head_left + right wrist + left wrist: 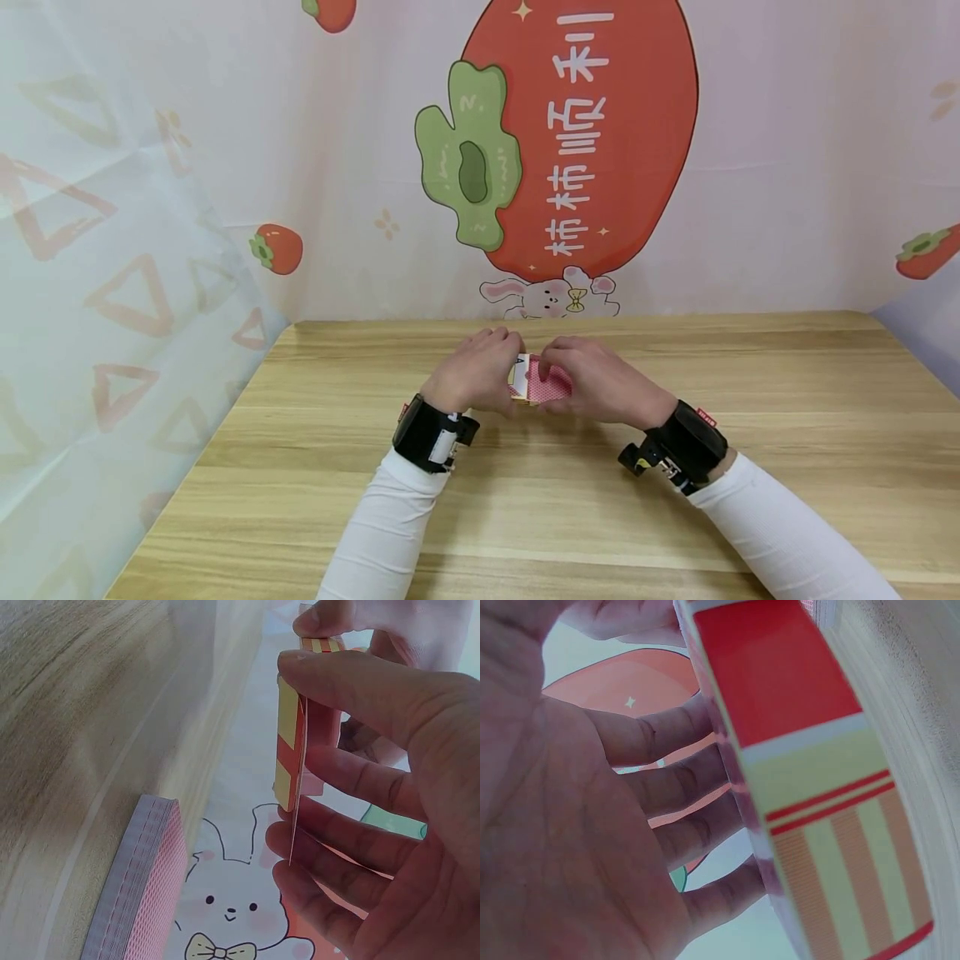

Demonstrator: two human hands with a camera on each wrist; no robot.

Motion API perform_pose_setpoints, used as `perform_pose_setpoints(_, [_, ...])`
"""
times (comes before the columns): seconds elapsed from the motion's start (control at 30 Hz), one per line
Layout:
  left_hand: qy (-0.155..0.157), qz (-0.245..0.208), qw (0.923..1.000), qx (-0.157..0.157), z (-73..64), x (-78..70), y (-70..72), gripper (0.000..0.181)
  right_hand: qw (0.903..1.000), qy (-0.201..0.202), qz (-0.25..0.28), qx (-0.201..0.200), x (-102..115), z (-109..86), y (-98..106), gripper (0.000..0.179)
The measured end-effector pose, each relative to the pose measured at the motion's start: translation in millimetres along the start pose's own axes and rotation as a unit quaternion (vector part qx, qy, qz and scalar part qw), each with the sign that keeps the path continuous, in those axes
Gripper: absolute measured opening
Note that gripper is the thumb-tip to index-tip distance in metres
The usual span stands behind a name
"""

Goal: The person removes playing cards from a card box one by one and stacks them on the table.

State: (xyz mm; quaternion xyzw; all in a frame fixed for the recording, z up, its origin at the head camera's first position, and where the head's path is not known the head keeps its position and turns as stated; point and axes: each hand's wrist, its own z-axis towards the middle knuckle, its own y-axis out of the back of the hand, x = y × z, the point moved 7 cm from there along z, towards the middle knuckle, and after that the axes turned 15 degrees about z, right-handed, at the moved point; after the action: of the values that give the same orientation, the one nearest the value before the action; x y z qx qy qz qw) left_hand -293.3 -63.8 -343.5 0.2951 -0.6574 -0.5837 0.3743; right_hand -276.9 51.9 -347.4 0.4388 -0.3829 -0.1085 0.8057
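Observation:
Between both hands is a playing-card box [810, 735] with red, cream and striped panels. In the left wrist view the fingers of my left hand [476, 367] lie along one face of it. My right hand [603, 379] pinches the box in the right wrist view, thumb on the near edge and fingers on the other side. A thin flap or card edge stands along the box there. A deck of cards [142, 877] with pink-patterned backs lies on the table below the right hand. From the head, a white face marked "A" [520, 375] shows beside a pink-patterned surface [551, 385].
The wooden table [525, 517] runs back to a printed cloth backdrop [360, 167] with a large persimmon and a rabbit. Both wrists carry black camera bands, the left band [429, 433] and the right band [686, 446].

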Motion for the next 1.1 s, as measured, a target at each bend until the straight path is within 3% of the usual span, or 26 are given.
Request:
perform_pose_setpoints(0.4, [-0.004,0.009,0.9998,0.015,0.9,-1.8,-4.3,0.073,0.9999,-0.007,-0.005,-0.01,-1.9,0.6,-0.9,0.045])
perform_pose_setpoints(1.1, [-0.008,0.009,0.9999,0.01,0.0,-1.0,-2.3,0.064,0.9999,-0.011,0.006,-0.006,-1.6,0.6,-3.1,0.045])
